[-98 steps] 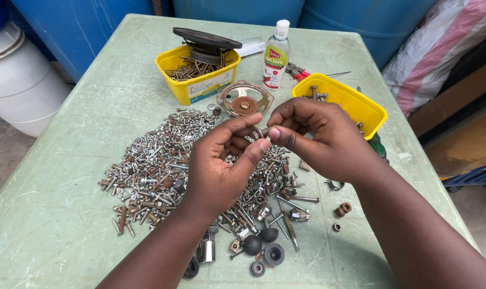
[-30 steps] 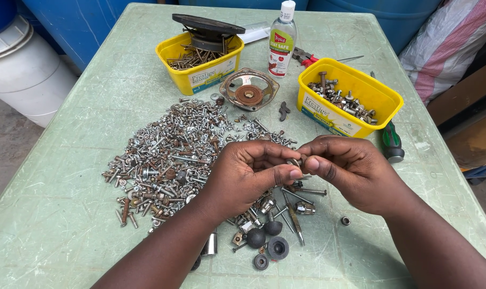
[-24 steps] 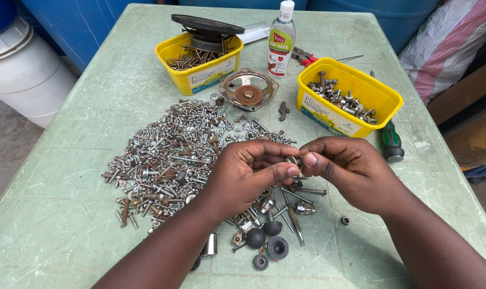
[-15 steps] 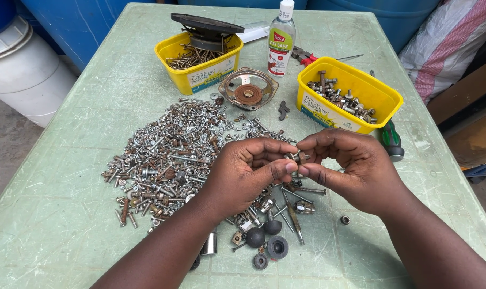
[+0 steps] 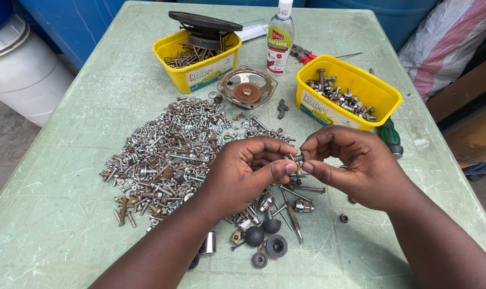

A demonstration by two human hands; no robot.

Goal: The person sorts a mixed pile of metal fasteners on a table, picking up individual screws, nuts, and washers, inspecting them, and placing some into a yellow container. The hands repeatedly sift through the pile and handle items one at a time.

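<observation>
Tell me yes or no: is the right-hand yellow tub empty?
No, the right-hand yellow tub holds a layer of bolts and nuts.

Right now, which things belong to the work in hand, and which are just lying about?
In hand:
left hand, right hand, small bolt, loose pile of screws, yellow tub of bolts

Lying about:
clear bottle, round speaker part, green-handled screwdriver, black knobs
</observation>
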